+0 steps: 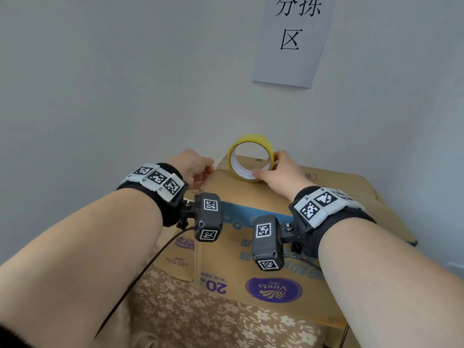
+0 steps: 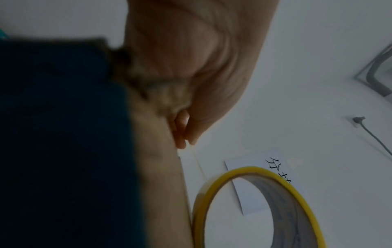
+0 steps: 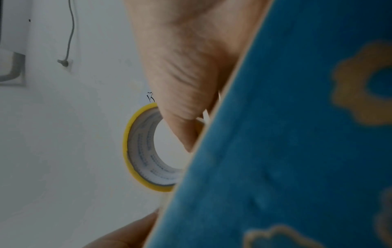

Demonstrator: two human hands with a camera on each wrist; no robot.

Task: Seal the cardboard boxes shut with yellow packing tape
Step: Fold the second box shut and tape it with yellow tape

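A brown cardboard box with blue and purple print stands on a flowered cloth. On edge at the far rim of its top is the yellow tape roll. My right hand grips the roll, thumb inside the core and fingers outside. In the right wrist view the thumb hooks into the tape roll beside the box's blue side. My left hand is curled at the box's far left corner. In the left wrist view its fingertips pinch a thin tape strip leading to the roll.
A white wall rises close behind the box, with a paper sign taped to it. The flowered cloth covers the surface in front of the box. A black camera cable hangs from my left wrist. A wall socket with a grey cord is on the wall.
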